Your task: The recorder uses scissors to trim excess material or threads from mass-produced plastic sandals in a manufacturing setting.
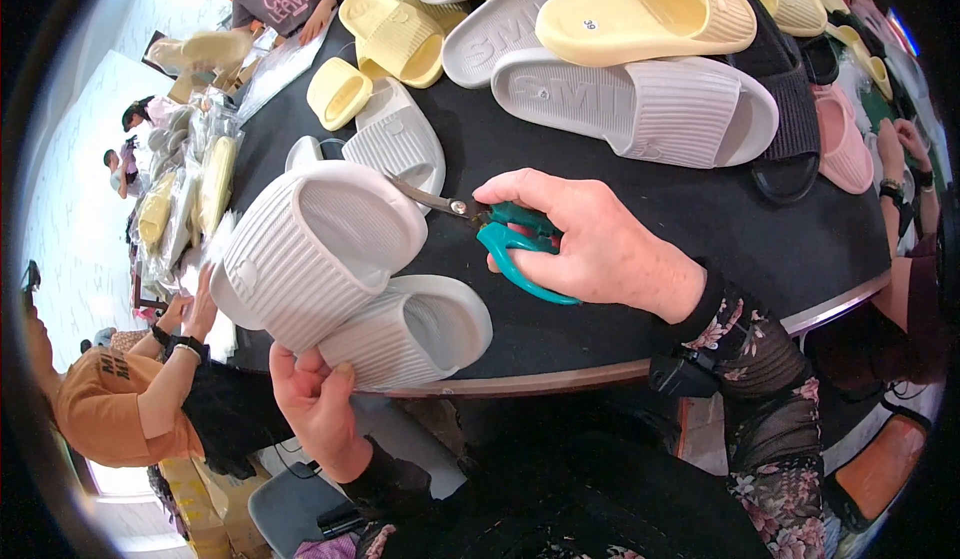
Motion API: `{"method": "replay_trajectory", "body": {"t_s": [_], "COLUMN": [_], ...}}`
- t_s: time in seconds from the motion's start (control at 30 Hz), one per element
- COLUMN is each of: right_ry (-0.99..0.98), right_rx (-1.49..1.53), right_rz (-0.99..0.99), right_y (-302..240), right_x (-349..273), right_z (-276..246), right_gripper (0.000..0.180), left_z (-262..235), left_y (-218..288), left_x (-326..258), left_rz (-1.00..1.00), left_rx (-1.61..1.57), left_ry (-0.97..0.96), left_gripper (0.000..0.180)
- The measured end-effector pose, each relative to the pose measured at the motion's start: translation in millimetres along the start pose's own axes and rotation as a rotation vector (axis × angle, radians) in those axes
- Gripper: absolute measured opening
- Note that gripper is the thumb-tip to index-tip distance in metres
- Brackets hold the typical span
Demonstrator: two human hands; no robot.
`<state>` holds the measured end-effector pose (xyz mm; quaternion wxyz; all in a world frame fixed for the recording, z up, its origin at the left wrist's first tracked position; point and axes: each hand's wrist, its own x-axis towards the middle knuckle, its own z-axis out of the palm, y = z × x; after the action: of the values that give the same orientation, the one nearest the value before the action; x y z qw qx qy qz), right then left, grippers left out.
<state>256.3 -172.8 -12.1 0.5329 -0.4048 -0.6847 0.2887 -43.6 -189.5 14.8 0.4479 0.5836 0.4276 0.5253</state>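
Note:
My left hand pinches the near edge of a pair of pale grey ribbed slides, held up over the table's front edge. The bigger-looking grey slide is tilted on top, and the other grey slide sits below it against my fingers. My right hand is closed round scissors with teal handles. Their dark metal blades point left, close to the upper slide's rim. I cannot tell whether the blade tips touch anything. Just behind lies another grey slide with a small yellow slide beside it.
The dark tabletop has a curved front edge. Yellow slides, grey slides, black slides and a pink slide are heaped at the back and right. Bagged slides lie at left. Several people stand around the table.

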Motion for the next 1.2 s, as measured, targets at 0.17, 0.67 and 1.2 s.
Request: {"method": "replay_trajectory", "body": {"t_s": [0.17,0.67,1.2], "right_ry": [0.03,-0.137,-0.156], "right_rx": [0.023,0.008,-0.233], "right_rz": [0.022,0.081,0.149], "right_y": [-1,-5,6], "right_x": [-1,-6,-12], "right_z": [3,13,22], "right_gripper": [0.035,0.037,0.031], "left_z": [3,-7,-15], "left_y": [2,4,13], "left_x": [5,6,24], "left_rz": [0.059,0.155,0.088], "left_rx": [-0.016,-0.122,-0.023], "left_ry": [0.085,0.234,0.2], "left_gripper": [0.063,0.068,0.065]}}
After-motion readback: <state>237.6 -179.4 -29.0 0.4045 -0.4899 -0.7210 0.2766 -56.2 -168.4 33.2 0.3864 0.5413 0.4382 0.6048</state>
